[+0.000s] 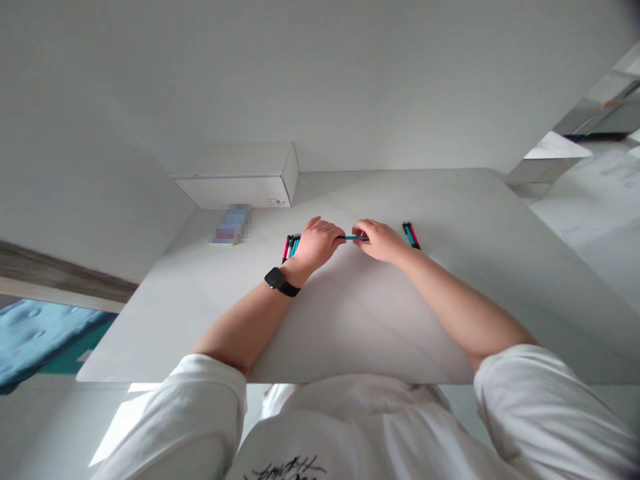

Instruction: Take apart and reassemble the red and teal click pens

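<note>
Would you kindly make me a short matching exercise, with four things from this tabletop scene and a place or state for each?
Column one
1. White box
2. Watch
3. Held pen
4. Smaller pen group

Column two
A. Around the left wrist
B. On the table, right of the right hand
C. At the table's back left
D. Teal, between left hand and right hand

Pairs: 1-C; 2-A; 3-D; 4-B

The left grip (319, 241) is partly hiding the nearby pens (286, 249) and, with the right grip (374, 239), covering parts of the teal pen (350, 238). Pixelation is blurring a flat item (231, 225); the left edge is cropping the blue cushion (40, 333).
</note>
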Available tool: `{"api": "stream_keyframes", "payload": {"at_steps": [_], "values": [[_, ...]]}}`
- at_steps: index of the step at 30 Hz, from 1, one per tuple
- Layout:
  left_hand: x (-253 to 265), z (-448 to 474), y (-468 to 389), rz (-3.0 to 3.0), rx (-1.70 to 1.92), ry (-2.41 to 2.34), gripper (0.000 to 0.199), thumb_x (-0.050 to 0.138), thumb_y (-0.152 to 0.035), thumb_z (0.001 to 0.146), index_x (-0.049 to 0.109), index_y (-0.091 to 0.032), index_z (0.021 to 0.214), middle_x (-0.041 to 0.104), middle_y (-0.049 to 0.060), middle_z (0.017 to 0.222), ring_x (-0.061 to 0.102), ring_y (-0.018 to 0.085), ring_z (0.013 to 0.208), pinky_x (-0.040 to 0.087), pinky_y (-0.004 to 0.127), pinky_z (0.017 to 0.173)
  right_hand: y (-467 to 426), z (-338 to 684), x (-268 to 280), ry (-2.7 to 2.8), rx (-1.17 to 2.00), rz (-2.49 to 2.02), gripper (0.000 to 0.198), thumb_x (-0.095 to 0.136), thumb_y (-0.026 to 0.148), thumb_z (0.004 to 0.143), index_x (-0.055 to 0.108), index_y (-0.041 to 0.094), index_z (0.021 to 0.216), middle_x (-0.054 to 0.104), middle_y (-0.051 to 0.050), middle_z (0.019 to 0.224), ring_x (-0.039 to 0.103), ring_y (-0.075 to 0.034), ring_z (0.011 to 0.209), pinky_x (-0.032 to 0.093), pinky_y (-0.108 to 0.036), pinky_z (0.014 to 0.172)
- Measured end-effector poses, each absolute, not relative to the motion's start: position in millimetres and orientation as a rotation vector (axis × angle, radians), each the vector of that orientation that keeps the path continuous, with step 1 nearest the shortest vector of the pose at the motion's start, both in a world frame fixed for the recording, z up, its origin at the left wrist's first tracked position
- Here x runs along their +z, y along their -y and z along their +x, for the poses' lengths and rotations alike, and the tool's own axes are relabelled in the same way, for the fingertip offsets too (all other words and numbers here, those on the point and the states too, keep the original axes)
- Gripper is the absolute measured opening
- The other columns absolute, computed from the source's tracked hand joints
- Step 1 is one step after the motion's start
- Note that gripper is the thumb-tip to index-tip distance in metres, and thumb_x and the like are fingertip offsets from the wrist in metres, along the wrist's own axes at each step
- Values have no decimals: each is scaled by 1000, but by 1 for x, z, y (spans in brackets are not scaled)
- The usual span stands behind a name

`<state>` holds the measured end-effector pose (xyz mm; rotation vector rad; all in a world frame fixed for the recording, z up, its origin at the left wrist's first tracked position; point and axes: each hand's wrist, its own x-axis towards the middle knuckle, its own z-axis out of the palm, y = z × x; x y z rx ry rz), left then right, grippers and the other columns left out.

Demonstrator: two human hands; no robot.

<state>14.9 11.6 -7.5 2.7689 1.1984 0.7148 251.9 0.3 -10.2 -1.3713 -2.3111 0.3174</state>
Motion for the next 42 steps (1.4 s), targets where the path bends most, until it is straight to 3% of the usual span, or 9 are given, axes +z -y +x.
{"api": "stream_keyframes", "payload": {"at_steps": [6,11,15,22,28,31,36,39,42], "values": [[-8,15,-11,2783,720,-1201,20,61,-37,104,78,-26,106,79,6,104,67,25,102,34,49,118,-1,252,-13,2331,279,-1396,19,55,30,104,72,24,105,74,-8,109,69,-23,101,48,-34,92],[-8,15,-10,2777,723,-1209,21,59,-35,105,78,-26,106,78,6,103,66,24,102,34,49,117,-1,252,-12,2288,294,-1382,20,66,31,98,69,24,116,74,-8,116,68,-24,105,49,-34,94],[-7,16,-9,2765,726,-1221,19,60,-34,104,78,-26,105,79,6,103,66,25,102,34,50,118,-1,252,-12,2315,267,-1410,21,53,32,106,72,24,107,73,-9,113,68,-24,107,48,-35,96],[-9,16,-11,2764,758,-1227,19,60,-33,105,77,-26,104,78,6,101,66,25,100,34,50,118,-1,252,-14,2286,296,-1350,17,63,29,100,67,24,116,73,-8,115,69,-23,104,49,-33,93],[-13,15,-13,2765,793,-1219,16,62,-34,104,76,-26,102,78,5,100,67,25,100,36,49,116,-5,254,-20,2309,260,-1355,10,61,26,101,69,23,106,72,-8,110,68,-25,102,49,-35,92],[-14,15,-13,2765,803,-1223,16,62,-32,103,76,-26,102,78,5,99,67,25,100,36,50,117,-5,255,-21,2299,278,-1349,17,68,28,97,67,24,113,72,-8,113,68,-25,105,49,-35,93],[-12,14,-13,2760,809,-1229,15,62,-32,103,76,-26,103,79,5,101,67,25,101,35,50,118,-6,255,-21,2292,296,-1377,16,57,32,104,70,25,108,72,-8,113,68,-24,106,49,-34,93],[-12,15,-12,2759,795,-1242,15,62,-32,104,76,-26,103,78,5,101,67,25,102,34,50,119,-6,256,-22,2290,291,-1380,11,62,27,100,69,24,108,72,-8,112,68,-23,103,49,-33,91],[-12,15,-12,2759,786,-1254,16,61,-32,104,76,-26,104,78,5,101,67,25,103,33,50,120,-6,256,-22,2274,303,-1383,20,67,29,97,67,24,116,72,-8,113,68,-23,101,50,-33,90]]}}
